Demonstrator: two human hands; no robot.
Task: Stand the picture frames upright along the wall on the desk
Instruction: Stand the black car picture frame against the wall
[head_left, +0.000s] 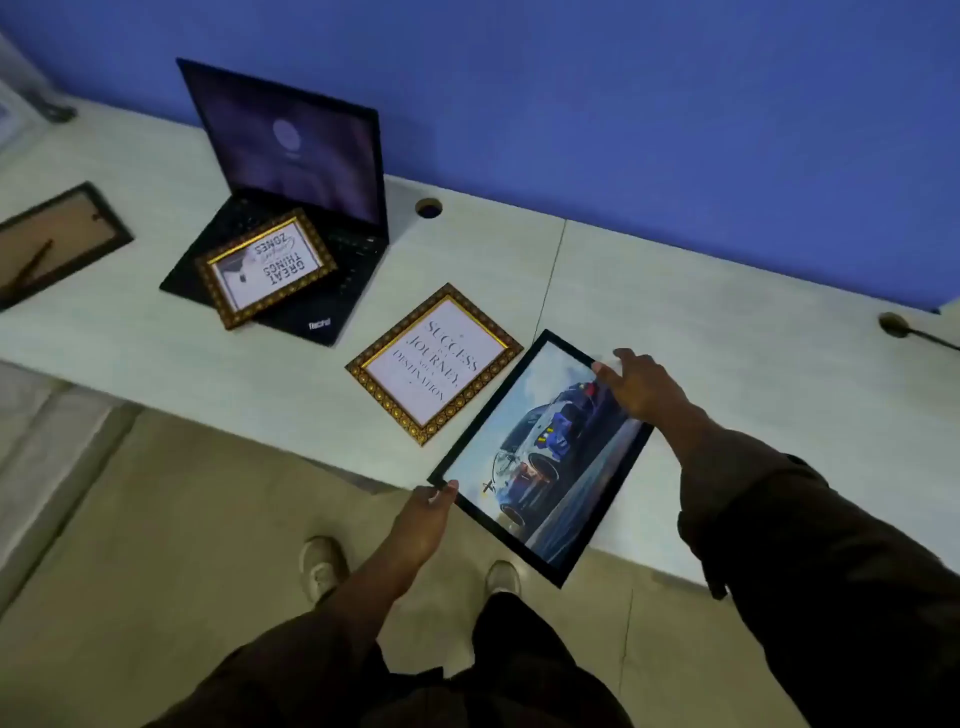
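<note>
A black-framed car picture (540, 457) lies tilted over the desk's front edge. My left hand (423, 519) pinches its near-left corner and my right hand (641, 387) grips its far-right edge. Beside it a gold-framed "Success" print (434, 364) lies flat on the desk (727, 332). A second gold-framed print, "Great Things" (265, 267), rests flat on a laptop keyboard. At the far left a dark frame (54, 244) lies face down, its brown back and stand showing. The blue wall (623, 104) runs behind the desk.
An open black laptop (291, 171) sits on the desk's left half. A round cable hole (429, 208) lies near the wall, and another with a cable (894, 323) at the far right. My shoes (322, 566) stand on the beige floor below.
</note>
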